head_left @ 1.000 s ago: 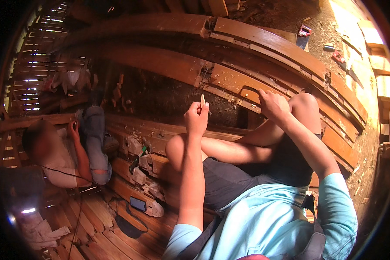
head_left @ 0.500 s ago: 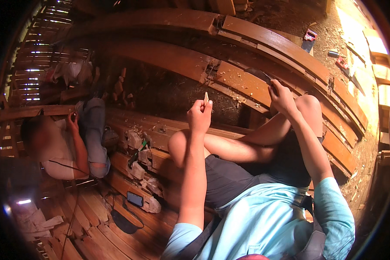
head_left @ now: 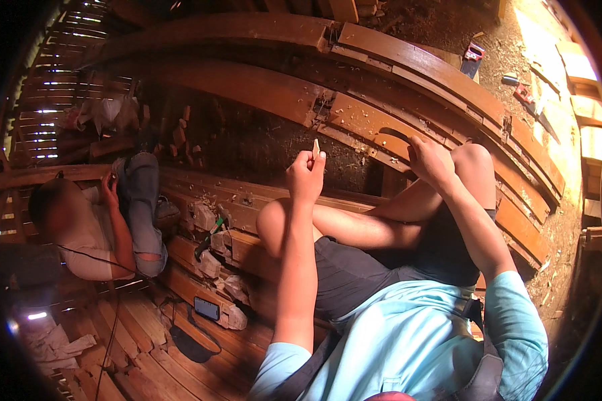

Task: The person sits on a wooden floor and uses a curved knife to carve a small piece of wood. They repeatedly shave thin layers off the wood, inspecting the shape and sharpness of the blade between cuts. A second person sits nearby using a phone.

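Observation:
In front of my left knee, my left hand (head_left: 306, 176) is closed round a small pale wood piece (head_left: 316, 146), whose tip sticks up past the thumb. My right hand (head_left: 431, 161), close to my right knee, grips a knife; its dark curved blade (head_left: 396, 133) points left over a brown beam (head_left: 371, 127). The fingers hide the handle. A wide gap separates the blade from the wood piece. Light chips lie scattered along that beam.
At left another person (head_left: 87, 227) sits on the planks. Beside my left knee lie a green-handled tool (head_left: 211, 235), wood offcuts and a phone (head_left: 207, 308). A black pouch (head_left: 192, 344) rests nearby. Red-handled saws (head_left: 473, 57) lie on the ground at upper right.
My right hand has moved slightly left and turned, with the knife blade lower and its handle more covered. My left hand keeps nearly the same place.

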A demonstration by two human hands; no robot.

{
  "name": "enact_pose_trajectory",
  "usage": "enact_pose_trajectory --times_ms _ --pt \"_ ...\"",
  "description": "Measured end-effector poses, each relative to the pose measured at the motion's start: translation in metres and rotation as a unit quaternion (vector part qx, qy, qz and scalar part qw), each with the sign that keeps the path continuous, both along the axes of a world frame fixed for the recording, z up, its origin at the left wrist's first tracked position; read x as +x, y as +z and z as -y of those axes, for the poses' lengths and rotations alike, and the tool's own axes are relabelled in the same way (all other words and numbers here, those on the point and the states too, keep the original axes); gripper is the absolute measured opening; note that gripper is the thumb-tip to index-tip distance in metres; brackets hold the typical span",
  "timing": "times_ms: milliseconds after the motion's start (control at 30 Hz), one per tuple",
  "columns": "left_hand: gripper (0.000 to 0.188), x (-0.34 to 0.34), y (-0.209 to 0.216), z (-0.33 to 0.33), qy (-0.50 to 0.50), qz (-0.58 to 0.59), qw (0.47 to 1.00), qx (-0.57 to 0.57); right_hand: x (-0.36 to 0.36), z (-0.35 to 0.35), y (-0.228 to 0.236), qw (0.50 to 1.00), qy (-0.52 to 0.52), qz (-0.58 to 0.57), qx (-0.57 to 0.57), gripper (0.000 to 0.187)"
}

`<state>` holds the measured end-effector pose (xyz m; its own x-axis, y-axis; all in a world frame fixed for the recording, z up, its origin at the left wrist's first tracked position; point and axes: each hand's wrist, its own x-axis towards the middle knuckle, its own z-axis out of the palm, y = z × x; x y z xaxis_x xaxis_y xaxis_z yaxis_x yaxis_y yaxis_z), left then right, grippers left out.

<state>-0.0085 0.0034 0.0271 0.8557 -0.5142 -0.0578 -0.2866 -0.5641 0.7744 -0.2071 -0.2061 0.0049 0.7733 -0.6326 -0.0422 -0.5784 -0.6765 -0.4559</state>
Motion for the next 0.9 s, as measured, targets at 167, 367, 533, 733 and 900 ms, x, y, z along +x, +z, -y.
enact_pose_trajectory --times_ms 167,367,533,733,900 --pt "0.026 0.0007 0.0007 -0.0008 0.001 -0.002 1.0 -0.009 0.0028 0.0027 0.0048 0.999 0.002 -0.033 0.011 0.017" --pt "0.026 0.0007 -0.0024 -0.0017 -0.001 0.005 1.0 -0.008 0.0021 -0.0001 0.0079 1.0 0.002 -0.015 0.003 0.017" --pt "0.026 -0.0017 0.0038 -0.0012 0.001 -0.005 1.0 0.004 0.0008 -0.0011 0.0041 1.0 0.005 -0.027 0.005 0.017" --pt "0.025 0.0006 -0.0022 -0.0008 0.006 -0.017 1.0 -0.011 0.0034 0.001 0.0017 1.0 0.011 -0.008 0.007 0.018" --pt "0.025 0.0002 -0.0005 -0.0005 0.003 -0.013 1.0 0.001 0.0039 0.0019 0.0038 0.999 0.016 -0.029 -0.002 0.018"
